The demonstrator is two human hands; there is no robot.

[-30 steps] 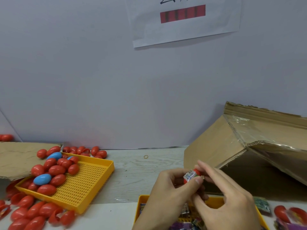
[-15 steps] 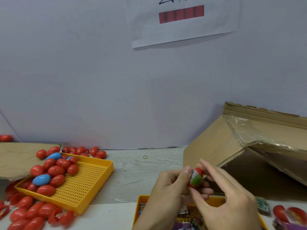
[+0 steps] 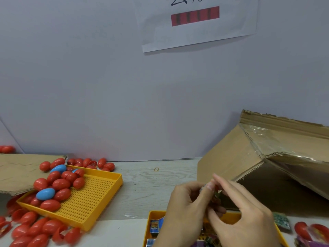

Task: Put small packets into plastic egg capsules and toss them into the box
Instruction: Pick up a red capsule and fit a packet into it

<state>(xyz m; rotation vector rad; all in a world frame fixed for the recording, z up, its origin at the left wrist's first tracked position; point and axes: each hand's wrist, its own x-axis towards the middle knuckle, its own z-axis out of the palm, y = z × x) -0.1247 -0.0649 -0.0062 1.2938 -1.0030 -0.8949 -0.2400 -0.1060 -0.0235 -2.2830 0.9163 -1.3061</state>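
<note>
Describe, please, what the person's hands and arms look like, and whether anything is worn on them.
Both the left hand and the right hand are bare: no gloves, rings or watch show. The nails look short and unpainted. The wrists are bare to the picture's bottom edge, with no sleeve in view. Motion blurs the fingertips slightly.

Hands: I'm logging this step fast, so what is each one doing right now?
Left hand: pinches the small packet.
Right hand: fingers curled at the same packet, also gripping it.
</note>
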